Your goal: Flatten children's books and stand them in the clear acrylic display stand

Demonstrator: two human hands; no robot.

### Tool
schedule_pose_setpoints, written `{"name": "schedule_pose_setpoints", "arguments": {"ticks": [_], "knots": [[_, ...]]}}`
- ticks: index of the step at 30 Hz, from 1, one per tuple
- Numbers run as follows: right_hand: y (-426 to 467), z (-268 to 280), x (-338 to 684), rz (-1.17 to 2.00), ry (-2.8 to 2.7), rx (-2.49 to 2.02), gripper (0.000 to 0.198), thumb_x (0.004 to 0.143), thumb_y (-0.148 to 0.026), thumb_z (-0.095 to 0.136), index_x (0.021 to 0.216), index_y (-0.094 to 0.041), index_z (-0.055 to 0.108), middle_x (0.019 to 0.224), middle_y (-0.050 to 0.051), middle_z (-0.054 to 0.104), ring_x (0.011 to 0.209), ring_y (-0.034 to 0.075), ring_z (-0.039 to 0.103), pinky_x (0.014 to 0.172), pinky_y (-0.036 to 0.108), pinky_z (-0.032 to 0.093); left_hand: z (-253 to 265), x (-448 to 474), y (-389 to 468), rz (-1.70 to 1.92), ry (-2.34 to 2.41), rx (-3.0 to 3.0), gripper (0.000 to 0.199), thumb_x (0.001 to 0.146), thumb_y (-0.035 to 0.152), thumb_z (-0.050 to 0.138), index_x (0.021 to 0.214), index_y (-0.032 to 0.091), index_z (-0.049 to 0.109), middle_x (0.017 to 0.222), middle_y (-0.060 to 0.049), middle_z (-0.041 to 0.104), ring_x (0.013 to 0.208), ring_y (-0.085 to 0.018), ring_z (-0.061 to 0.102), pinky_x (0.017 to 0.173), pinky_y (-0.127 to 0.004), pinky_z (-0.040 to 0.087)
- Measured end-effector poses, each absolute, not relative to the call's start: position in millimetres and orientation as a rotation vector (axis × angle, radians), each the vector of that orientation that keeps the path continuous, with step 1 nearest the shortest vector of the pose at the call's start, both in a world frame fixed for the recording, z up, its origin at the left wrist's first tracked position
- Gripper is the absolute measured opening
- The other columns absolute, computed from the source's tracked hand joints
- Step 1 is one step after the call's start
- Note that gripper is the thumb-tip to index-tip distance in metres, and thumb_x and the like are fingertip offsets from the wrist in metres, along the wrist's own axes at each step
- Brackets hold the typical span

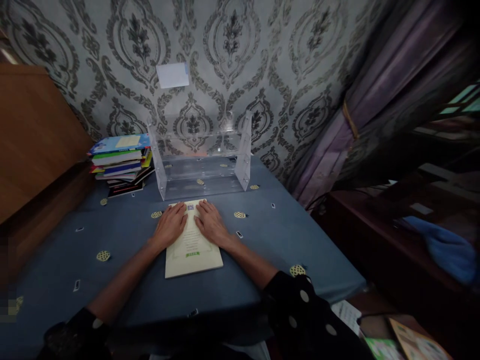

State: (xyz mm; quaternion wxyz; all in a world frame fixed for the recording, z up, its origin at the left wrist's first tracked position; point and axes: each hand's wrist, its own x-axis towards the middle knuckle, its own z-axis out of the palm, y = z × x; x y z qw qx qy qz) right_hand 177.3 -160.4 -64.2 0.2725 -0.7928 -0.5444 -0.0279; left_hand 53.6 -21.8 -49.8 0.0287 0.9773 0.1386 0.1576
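Note:
A pale yellow book (193,262) lies flat on the table, with a small printed square code and lines of text on its upward face. My left hand (171,226) rests on the book's far left part, fingers stretched out and pointing away from me. Across from it, my right hand (212,223) lies flat on the far right part, its fingers also extended. Between the two hands a strip of the page shows. Just beyond the book stands a clear plastic rack (245,155) with side panels and shelves.
A stack of books (122,157) is left of the rack, near a brown wooden panel (37,135). The blue tablecloth (273,235) has a pineapple print. A purple curtain (348,100) hangs at the right; a blue cloth (442,245) and printed booklets (416,340) lie beyond the table edge.

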Motion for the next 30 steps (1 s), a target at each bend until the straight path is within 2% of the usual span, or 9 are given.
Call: {"name": "schedule_pose_setpoints", "arguments": {"ticks": [3, 9, 15, 23, 30], "knots": [[-160.5, -64.1, 181.3, -0.058, -1.442, -2.151, 0.044, 0.097, -0.023, 0.045, 0.136, -0.006, 0.055, 0.145, 0.022, 0.054, 0.142, 0.029, 0.042, 0.120, 0.050, 0.032, -49.7, 62.1, -22.3, 0.459, 0.365, 2.992, 0.043, 0.100, 0.029, 0.035, 0.135, 0.015, 0.057, 0.143, -0.013, 0.058, 0.135, -0.025, 0.052, 0.117, -0.043, 0.036], [-160.6, -63.2, 192.4, -0.062, -1.378, -2.115, 0.041, 0.097, -0.018, 0.043, 0.135, -0.011, 0.057, 0.144, 0.018, 0.056, 0.138, 0.024, 0.049, 0.118, 0.044, 0.037, -50.5, 81.3, -23.4, 0.434, 0.224, 2.941, 0.045, 0.102, 0.031, 0.034, 0.139, 0.018, 0.055, 0.147, -0.009, 0.055, 0.139, -0.022, 0.048, 0.118, -0.041, 0.035], [-159.2, -62.4, 205.8, 0.024, -1.364, -2.082, 0.045, 0.094, -0.011, 0.043, 0.137, -0.007, 0.056, 0.145, 0.020, 0.055, 0.137, 0.022, 0.050, 0.118, 0.037, 0.038, -52.0, 98.8, -24.7, 0.409, 0.159, 2.927, 0.047, 0.101, 0.031, 0.033, 0.140, 0.015, 0.054, 0.149, -0.010, 0.053, 0.138, -0.022, 0.049, 0.117, -0.042, 0.036], [-166.5, -66.7, 208.5, 0.028, -1.399, -2.062, 0.047, 0.094, -0.010, 0.040, 0.139, -0.012, 0.055, 0.146, 0.015, 0.055, 0.138, 0.022, 0.049, 0.118, 0.040, 0.039, -53.0, 96.3, -20.4, 0.368, 0.057, 2.906, 0.050, 0.102, 0.031, 0.029, 0.144, 0.015, 0.049, 0.153, -0.010, 0.048, 0.144, -0.021, 0.042, 0.119, -0.044, 0.032], [-182.7, -63.0, 199.7, 0.059, -1.434, -2.009, 0.050, 0.093, -0.010, 0.040, 0.141, -0.014, 0.053, 0.146, 0.013, 0.055, 0.139, 0.021, 0.049, 0.118, 0.039, 0.039, -51.1, 91.9, -25.8, 0.335, 0.015, 2.900, 0.050, 0.102, 0.033, 0.028, 0.145, 0.015, 0.048, 0.153, -0.010, 0.048, 0.143, -0.020, 0.042, 0.120, -0.043, 0.030]]}}
